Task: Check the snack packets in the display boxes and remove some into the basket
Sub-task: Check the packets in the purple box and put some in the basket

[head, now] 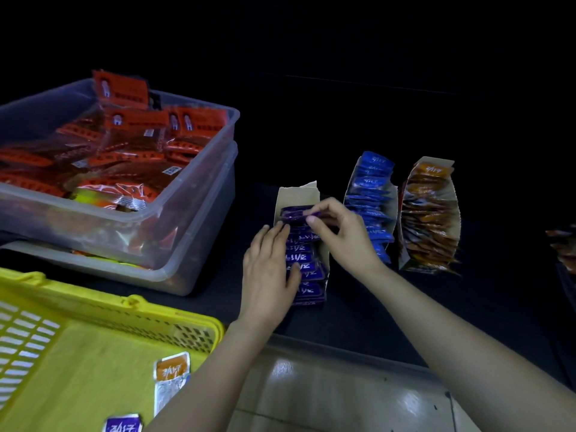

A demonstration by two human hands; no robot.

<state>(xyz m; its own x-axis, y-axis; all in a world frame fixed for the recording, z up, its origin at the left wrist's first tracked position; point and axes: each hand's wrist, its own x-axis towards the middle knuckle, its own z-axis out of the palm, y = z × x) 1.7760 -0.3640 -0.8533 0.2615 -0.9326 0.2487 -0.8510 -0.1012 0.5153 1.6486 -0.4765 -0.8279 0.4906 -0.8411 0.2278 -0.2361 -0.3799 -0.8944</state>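
Note:
Three cardboard display boxes stand on the dark shelf: one of purple packets (307, 263), one of blue packets (371, 201), one of orange packets (430, 213). My left hand (269, 272) lies flat on the purple row with straight fingers. At the far end of that row, the thumb and fingers of my right hand (343, 232) pinch a purple packet (294, 213). At the lower left, the yellow basket (103, 310) holds an orange packet (171, 375) and a purple packet (123, 424).
Two stacked clear plastic tubs (193, 188) full of red snack bags sit at the left, behind the basket. More packets (564, 244) show at the right edge. A pale tiled floor (327, 388) lies below the shelf edge.

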